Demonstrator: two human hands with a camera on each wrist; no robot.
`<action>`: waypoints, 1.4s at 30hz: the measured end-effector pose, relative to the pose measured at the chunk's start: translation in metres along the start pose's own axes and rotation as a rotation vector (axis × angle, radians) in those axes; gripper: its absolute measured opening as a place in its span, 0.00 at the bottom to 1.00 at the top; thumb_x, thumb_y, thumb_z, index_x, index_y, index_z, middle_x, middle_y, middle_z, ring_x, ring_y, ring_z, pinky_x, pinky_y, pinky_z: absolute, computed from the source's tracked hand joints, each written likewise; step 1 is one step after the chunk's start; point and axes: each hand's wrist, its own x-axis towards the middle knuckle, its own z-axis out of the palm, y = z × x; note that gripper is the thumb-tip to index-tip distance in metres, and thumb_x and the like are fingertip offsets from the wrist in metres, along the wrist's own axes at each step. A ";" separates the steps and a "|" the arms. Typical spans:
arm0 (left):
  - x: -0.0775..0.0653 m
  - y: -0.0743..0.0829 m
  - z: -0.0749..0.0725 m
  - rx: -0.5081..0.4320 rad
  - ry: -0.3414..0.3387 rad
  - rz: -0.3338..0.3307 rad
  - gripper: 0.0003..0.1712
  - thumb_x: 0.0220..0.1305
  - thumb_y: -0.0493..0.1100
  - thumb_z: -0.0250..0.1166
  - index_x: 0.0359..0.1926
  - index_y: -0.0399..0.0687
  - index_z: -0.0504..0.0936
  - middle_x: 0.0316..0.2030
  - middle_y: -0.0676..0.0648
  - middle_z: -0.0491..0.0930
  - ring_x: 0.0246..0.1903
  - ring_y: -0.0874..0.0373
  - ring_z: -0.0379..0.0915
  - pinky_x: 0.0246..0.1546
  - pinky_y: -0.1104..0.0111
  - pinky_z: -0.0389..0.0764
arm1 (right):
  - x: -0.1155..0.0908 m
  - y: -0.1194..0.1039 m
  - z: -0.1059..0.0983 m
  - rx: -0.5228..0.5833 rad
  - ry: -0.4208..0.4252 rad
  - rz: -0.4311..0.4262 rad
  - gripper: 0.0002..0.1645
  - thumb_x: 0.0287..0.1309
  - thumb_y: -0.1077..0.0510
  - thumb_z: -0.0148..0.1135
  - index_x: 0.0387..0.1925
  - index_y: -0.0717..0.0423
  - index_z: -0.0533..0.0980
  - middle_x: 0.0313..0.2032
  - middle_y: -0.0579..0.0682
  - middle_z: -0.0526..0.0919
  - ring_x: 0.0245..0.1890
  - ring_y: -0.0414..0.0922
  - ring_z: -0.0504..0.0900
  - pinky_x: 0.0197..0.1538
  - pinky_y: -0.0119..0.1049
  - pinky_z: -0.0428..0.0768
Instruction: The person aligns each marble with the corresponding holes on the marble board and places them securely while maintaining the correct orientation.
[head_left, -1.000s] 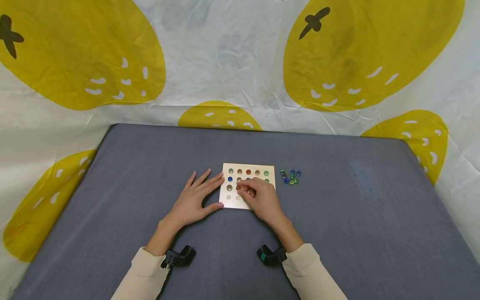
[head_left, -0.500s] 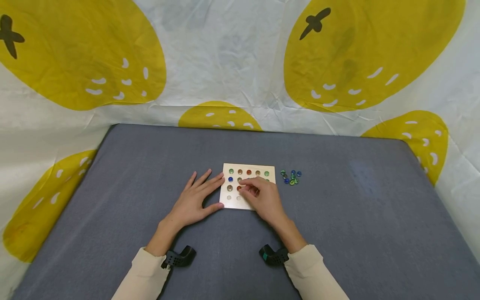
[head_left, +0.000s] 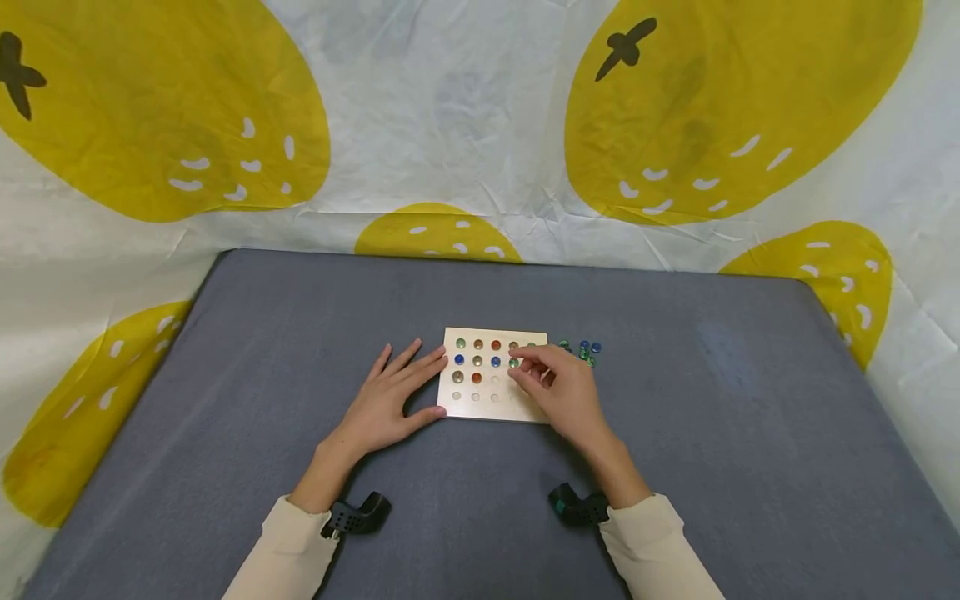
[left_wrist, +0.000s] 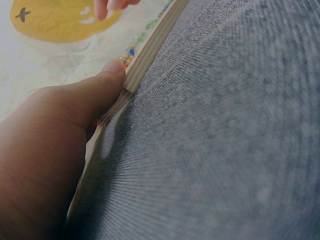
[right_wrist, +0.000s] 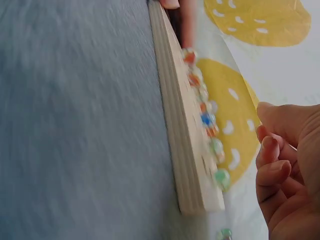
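A pale wooden board (head_left: 483, 411) with rows of round hollows lies on the table, and glass marbles fill its two far rows. An orange-red marble (head_left: 476, 377) sits in the third row beside a brownish marble (head_left: 457, 377). My left hand (head_left: 386, 408) lies flat with fingers spread, fingertips and thumb touching the board's left edge. Above the board's right part hovers my right hand (head_left: 566, 396), its fingers loosely bent. In the right wrist view nothing shows between that hand's thumb (right_wrist: 280, 117) and fingers, which stand apart from the board.
Several loose green and blue marbles (head_left: 584, 351) lie on the grey table cloth (head_left: 712, 433) just right of the board, partly behind the right hand. Behind the table hangs a white sheet (head_left: 450, 100) with yellow fruit shapes.
My right hand has let go of the orange-red marble, which now sits in the board's third row, and has moved right toward the loose marbles. The left hand has stayed put.
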 end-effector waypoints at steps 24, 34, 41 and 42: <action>0.000 -0.002 0.001 -0.003 0.009 0.000 0.41 0.63 0.66 0.58 0.71 0.53 0.63 0.70 0.53 0.60 0.71 0.48 0.47 0.69 0.47 0.39 | -0.012 0.042 -0.055 -0.060 0.121 0.143 0.12 0.52 0.61 0.72 0.41 0.56 0.84 0.29 0.45 0.81 0.27 0.38 0.77 0.28 0.21 0.73; 0.001 -0.002 0.001 0.000 0.011 0.006 0.42 0.63 0.67 0.57 0.71 0.53 0.63 0.70 0.52 0.60 0.71 0.48 0.46 0.69 0.46 0.40 | -0.017 0.062 -0.063 -0.099 0.117 0.167 0.13 0.52 0.61 0.72 0.42 0.58 0.84 0.28 0.47 0.81 0.25 0.38 0.75 0.27 0.21 0.71; 0.001 -0.003 0.000 0.007 0.013 0.004 0.42 0.61 0.64 0.61 0.71 0.53 0.64 0.69 0.52 0.61 0.71 0.48 0.47 0.68 0.45 0.41 | -0.021 0.068 -0.062 -0.113 0.093 0.194 0.13 0.53 0.59 0.71 0.42 0.58 0.83 0.28 0.47 0.81 0.24 0.38 0.75 0.25 0.22 0.70; 0.001 -0.002 0.000 0.008 0.009 0.002 0.42 0.61 0.64 0.62 0.71 0.53 0.64 0.70 0.52 0.61 0.71 0.48 0.46 0.68 0.45 0.40 | -0.021 0.069 -0.062 -0.116 0.089 0.198 0.13 0.54 0.59 0.71 0.42 0.57 0.84 0.28 0.47 0.81 0.24 0.38 0.75 0.25 0.22 0.70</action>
